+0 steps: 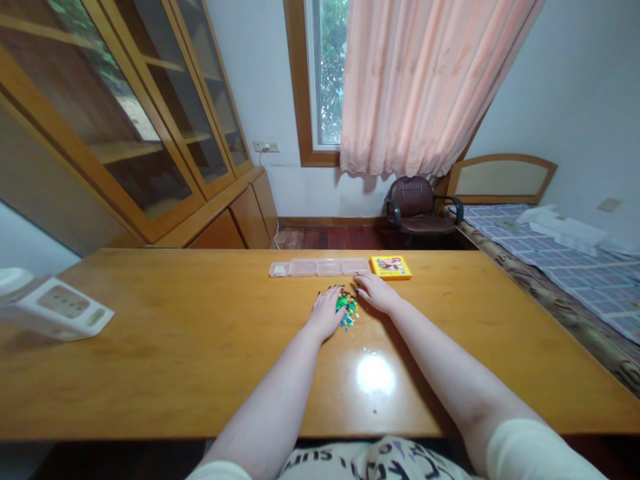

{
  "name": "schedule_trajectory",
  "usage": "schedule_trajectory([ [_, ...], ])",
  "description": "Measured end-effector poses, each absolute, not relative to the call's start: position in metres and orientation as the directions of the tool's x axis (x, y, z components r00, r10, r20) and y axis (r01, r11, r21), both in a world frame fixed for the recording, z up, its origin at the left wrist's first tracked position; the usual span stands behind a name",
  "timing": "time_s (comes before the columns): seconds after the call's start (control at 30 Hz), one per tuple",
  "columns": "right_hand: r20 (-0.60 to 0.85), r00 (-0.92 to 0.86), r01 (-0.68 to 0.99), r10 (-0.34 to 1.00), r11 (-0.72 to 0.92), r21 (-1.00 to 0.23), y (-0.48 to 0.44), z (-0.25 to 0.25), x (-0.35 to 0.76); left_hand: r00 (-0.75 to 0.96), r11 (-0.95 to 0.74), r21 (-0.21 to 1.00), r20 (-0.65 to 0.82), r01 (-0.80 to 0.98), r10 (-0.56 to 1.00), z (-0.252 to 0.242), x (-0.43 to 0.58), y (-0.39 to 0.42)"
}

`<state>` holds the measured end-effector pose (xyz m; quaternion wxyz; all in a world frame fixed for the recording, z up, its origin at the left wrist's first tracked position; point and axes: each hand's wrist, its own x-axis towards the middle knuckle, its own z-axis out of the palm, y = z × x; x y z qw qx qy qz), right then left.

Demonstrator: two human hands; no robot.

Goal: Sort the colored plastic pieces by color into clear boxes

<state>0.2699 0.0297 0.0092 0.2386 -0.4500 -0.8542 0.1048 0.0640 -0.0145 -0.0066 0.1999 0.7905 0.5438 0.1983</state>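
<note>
Colored bits (347, 311) all heaped btwn L hand (326, 312) & R hand (376, 292), fingers flat, slightly spread; divider box (320, 268) at 12 looks near-empty.

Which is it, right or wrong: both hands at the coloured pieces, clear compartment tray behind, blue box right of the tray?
Wrong on colour: in the head view the box is yellow, not blue. The left hand and right hand are at the coloured pieces, clear compartment tray behind, box right of it.
</note>
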Motion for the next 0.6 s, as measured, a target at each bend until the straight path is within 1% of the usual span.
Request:
schedule_trajectory([
  [0.13,0.247,-0.443,0.761,0.862,0.507,-0.404,0.029,0.002,0.262,0.291,-0.302,0.54,0.109,0.786,0.951,-0.009,0.063,-0.013],
  [0.23,0.216,-0.496,0.724,0.841,0.538,-0.431,0.017,0.002,0.264,0.282,-0.291,0.531,0.1,0.795,0.954,-0.01,0.064,-0.013],
  [0.3,0.202,-0.492,0.732,0.847,0.528,-0.431,0.004,0.003,0.269,0.279,-0.288,0.521,0.097,0.804,0.955,-0.011,0.065,-0.013],
  [0.37,0.189,-0.399,0.796,0.897,0.442,-0.414,-0.013,0.0,0.277,0.275,-0.285,0.514,0.096,0.809,0.957,-0.013,0.065,-0.013],
  [0.4,0.178,-0.315,0.842,0.932,0.361,-0.4,-0.022,-0.004,0.281,0.272,-0.282,0.513,0.096,0.811,0.957,-0.014,0.065,-0.012],
  [0.47,0.146,-0.098,0.924,0.984,0.145,-0.354,-0.041,-0.014,0.288,0.27,-0.281,0.507,0.096,0.815,0.958,-0.016,0.065,-0.011],
  [0.5,0.135,-0.035,0.94,0.99,0.078,-0.331,-0.05,-0.019,0.289,0.271,-0.282,0.501,0.097,0.818,0.958,-0.017,0.066,-0.01],
  [0.53,0.127,-0.033,0.947,0.991,0.071,-0.313,-0.057,-0.023,0.289,0.27,-0.283,0.492,0.097,0.823,0.958,-0.018,0.066,-0.009],
  [0.6,0.113,-0.135,0.944,0.984,0.162,-0.288,-0.063,-0.028,0.284,0.263,-0.277,0.471,0.098,0.837,0.96,-0.019,0.067,-0.008],
])
